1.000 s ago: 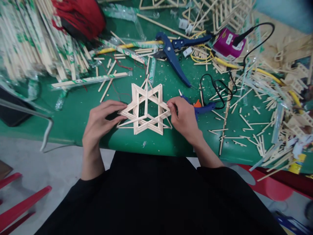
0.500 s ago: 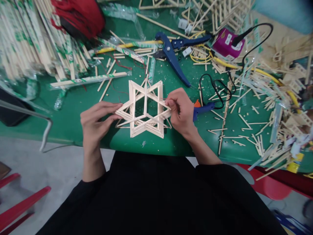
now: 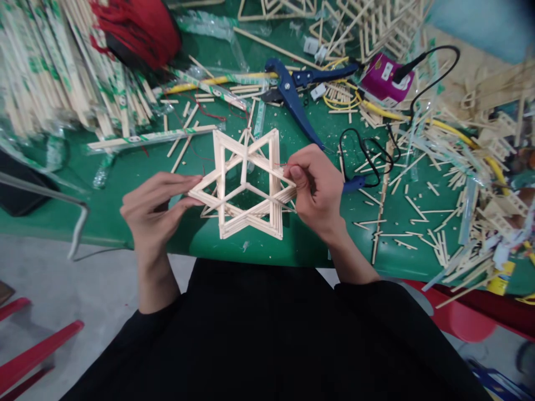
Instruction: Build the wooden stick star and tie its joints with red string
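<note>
A six-pointed star frame (image 3: 244, 186) made of stacked thin wooden sticks is held up in front of me, over the near edge of the green table. My left hand (image 3: 152, 206) pinches its left point between thumb and fingers. At the right point, my right hand (image 3: 320, 192) is closed with thumb against curled forefinger. A short red thread (image 3: 282, 164) shows at those fingertips. Behind the right hand, a blue handle (image 3: 354, 184) is partly hidden. Past the star lies a blue cutter (image 3: 288, 89).
Bundles of wrapped sticks (image 3: 50, 72) and a red bag (image 3: 142, 33) fill the back left. A purple box (image 3: 387, 78) with a black cable sits at the back right. Stick scraps (image 3: 443, 245) cover the right side. Red stools (image 3: 42, 356) stand below the table (image 3: 100, 217).
The star has come up nearer to me and looks larger, tilted slightly. My left hand has shifted left and my right hand a little right; both keep their grip.
</note>
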`<state>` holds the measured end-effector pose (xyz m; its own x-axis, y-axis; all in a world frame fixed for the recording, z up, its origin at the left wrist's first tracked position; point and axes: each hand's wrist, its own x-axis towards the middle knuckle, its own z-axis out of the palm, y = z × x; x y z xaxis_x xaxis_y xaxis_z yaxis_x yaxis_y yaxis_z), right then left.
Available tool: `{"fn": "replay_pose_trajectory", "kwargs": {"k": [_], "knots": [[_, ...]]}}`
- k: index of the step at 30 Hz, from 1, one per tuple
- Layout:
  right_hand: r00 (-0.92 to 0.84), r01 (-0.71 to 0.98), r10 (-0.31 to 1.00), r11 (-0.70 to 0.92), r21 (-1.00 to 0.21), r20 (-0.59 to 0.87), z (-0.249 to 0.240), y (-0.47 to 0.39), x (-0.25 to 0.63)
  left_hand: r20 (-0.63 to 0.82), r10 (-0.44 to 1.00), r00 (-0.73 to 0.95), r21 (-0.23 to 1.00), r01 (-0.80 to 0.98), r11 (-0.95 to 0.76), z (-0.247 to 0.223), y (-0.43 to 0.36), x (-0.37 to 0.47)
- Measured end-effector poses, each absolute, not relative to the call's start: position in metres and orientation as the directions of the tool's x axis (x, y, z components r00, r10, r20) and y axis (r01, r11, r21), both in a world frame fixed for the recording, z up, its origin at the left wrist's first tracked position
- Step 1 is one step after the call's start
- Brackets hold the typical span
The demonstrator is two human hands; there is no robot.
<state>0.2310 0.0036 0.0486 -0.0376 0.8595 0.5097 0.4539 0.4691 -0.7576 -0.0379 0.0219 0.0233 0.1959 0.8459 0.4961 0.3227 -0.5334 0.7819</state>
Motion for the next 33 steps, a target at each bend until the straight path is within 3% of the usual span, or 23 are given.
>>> {"fn": "replay_pose_trajectory", "kwargs": {"k": [19, 25, 33], "knots": [[-0.062, 0.46, 0.815, 0.536, -0.708, 0.576, 0.056, 0.008, 0.232, 0.553, 0.818, 0.156, 0.788, 0.221, -0.575, 0.025, 0.022, -0.038], [-0.017, 0.44, 0.817, 0.524, -0.729, 0.577, 0.049, 0.008, 0.227, 0.447, 0.886, 0.124, 0.877, 0.134, -0.461, 0.022, 0.02, -0.039], [-0.009, 0.453, 0.82, 0.513, -0.729, 0.572, 0.046, 0.005, 0.224, 0.191, 0.968, 0.165, 0.979, -0.104, -0.175, 0.009, 0.018, -0.035]]}}
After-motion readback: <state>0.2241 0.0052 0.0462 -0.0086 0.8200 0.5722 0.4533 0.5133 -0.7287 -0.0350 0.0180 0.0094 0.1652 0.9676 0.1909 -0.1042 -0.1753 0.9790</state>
